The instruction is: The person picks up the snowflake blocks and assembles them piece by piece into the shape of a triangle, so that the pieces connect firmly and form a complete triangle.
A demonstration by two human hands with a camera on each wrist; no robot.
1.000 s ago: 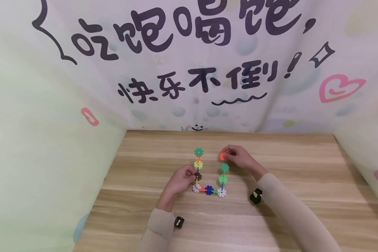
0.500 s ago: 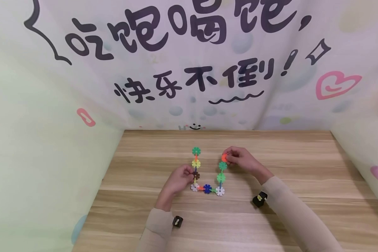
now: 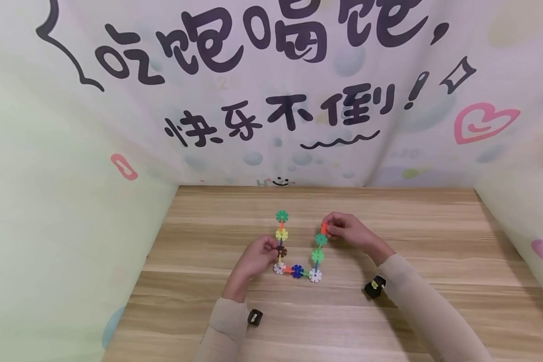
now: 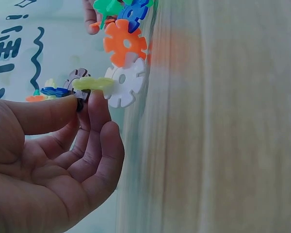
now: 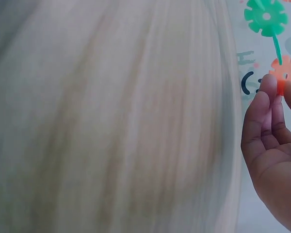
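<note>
A U-shaped chain of snowflake discs [image 3: 297, 271] lies on the wooden table [image 3: 389, 322]. Its left arm runs from a white disc [image 3: 278, 268] up past a brown disc [image 3: 282, 251] and a yellow one to a green disc [image 3: 281, 216]. My left hand [image 3: 258, 257] pinches the brown disc [image 4: 75, 81] between thumb and fingers. My right hand [image 3: 344, 229] pinches an orange disc [image 3: 324, 229] at the top of the right arm, just above a green disc [image 3: 321, 240]. In the right wrist view the orange disc [image 5: 284, 73] shows at my fingertips [image 5: 267, 85].
Printed cloth walls stand close at the back [image 3: 271, 90] and on both sides. The table's bare wood stretches around the chain on all sides. Small black wrist cameras [image 3: 374, 286] sit on both sleeves.
My right hand has brought the orange disc down from a little above the chain to the top green disc of the right arm. The left hand has stayed on the brown disc.
</note>
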